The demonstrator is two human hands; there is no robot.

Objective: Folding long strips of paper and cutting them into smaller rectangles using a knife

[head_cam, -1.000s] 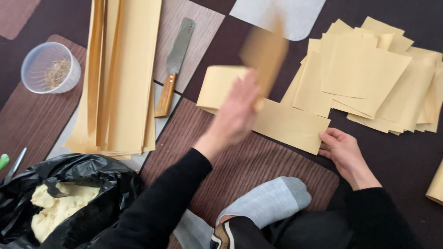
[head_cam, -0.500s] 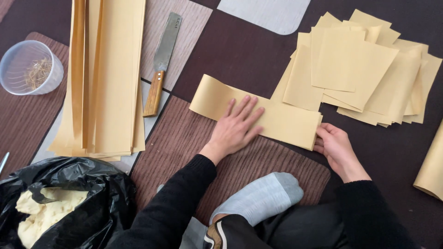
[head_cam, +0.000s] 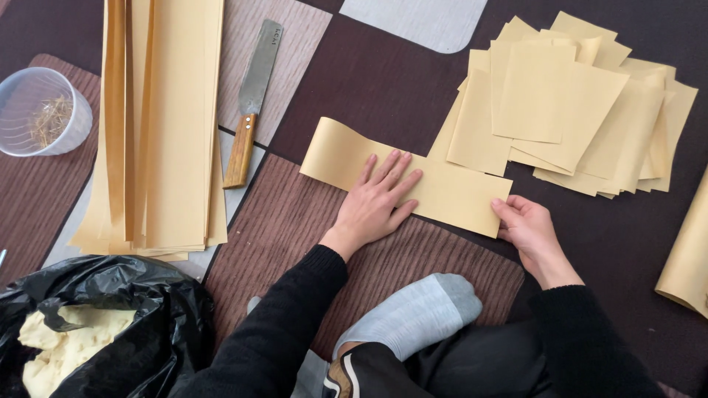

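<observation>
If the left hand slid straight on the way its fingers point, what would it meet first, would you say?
The left hand lies flat on the tan strip, fingers pointing up and right. Past the strip's far edge, it would probably meet the pile of cut tan sheets first.

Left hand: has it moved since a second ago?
Yes. The left hand was raised above the tan paper strip; it has come down flat onto it, right of the knife.
</observation>
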